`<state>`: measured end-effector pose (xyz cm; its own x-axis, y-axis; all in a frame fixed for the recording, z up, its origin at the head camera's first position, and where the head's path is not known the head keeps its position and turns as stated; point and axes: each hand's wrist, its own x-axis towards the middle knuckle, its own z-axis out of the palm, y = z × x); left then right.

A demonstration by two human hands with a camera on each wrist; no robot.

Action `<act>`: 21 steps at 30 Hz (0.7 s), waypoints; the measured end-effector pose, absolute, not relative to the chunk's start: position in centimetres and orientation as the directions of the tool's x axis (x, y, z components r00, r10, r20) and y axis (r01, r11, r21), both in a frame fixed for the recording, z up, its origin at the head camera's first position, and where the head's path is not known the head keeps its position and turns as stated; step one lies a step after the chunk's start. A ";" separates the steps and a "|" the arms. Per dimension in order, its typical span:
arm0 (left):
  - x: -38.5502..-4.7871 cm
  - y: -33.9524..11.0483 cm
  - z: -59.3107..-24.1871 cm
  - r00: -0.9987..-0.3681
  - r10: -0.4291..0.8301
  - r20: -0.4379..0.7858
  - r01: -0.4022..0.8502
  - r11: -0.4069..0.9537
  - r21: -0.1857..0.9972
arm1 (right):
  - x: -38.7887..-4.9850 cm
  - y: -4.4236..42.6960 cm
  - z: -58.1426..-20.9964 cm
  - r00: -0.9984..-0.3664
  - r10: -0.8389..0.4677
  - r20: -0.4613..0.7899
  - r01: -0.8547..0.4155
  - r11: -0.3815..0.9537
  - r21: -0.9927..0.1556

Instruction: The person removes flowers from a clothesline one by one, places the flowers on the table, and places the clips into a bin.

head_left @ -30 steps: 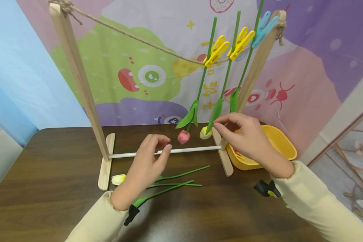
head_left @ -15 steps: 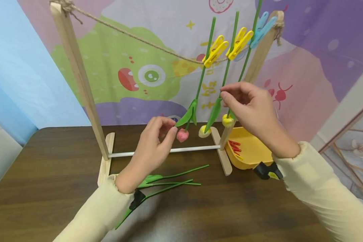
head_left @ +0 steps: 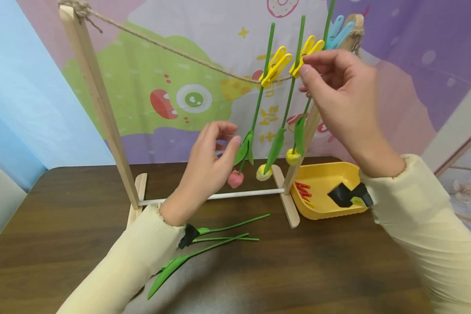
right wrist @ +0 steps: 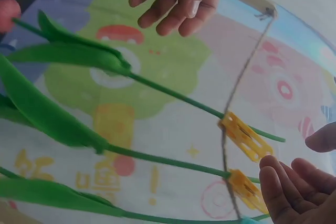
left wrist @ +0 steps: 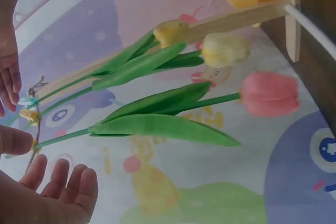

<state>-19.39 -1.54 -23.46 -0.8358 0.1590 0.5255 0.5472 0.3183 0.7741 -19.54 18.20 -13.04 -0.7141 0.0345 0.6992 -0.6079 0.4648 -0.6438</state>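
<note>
Three artificial tulips hang head down from a rope (head_left: 172, 48): a pink tulip (head_left: 235, 179), a white-and-yellow tulip (head_left: 264, 173) and a yellow tulip (head_left: 292, 157). Two yellow clothespins (head_left: 274, 72) and a light blue clothespin (head_left: 339, 35) clip their stems to the rope. My right hand (head_left: 347, 102) is raised beside the second yellow clothespin; in the right wrist view its thumb and fingers (right wrist: 299, 182) are apart with nothing between them. Loosely bent and holding nothing, my left hand (head_left: 208, 165) hovers just left of the pink tulip's leaves.
More tulips lie on the dark wooden table, their stems (head_left: 235, 240) showing while my left sleeve (head_left: 121, 257) hides the blossoms. A yellow basin (head_left: 333, 213) at right contains red clothespins (head_left: 303, 191). Wooden posts (head_left: 98, 96) and a white bar (head_left: 247, 194) form the rack.
My right hand has risen from the white-and-yellow tulip's blossom, up along the stems to the clothespins. My left hand has moved up and slightly right. The hanging tulips stay clipped.
</note>
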 end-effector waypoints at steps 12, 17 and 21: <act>-21.4 0.8 -20.8 -0.825 0.198 0.529 0.564 0.298 0.770 | -20.2 18.0 -10.8 -0.713 0.082 0.696 -0.526 0.594 -0.609; -22.0 1.3 -20.6 -0.832 0.219 0.510 0.555 0.299 0.776 | -20.3 17.9 -10.4 -0.748 0.058 0.661 -0.465 0.665 -0.585; -22.4 1.7 -20.5 -0.844 0.227 0.486 0.535 0.291 0.793 | -20.5 17.7 -10.1 -0.792 0.032 0.610 -0.405 0.721 -0.563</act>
<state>-22.44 1.73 -20.52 -0.8440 0.2265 0.4862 0.5351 0.2914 0.7930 -20.51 17.74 -10.08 -0.7918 0.0317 0.6100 -0.4047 0.7208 -0.5627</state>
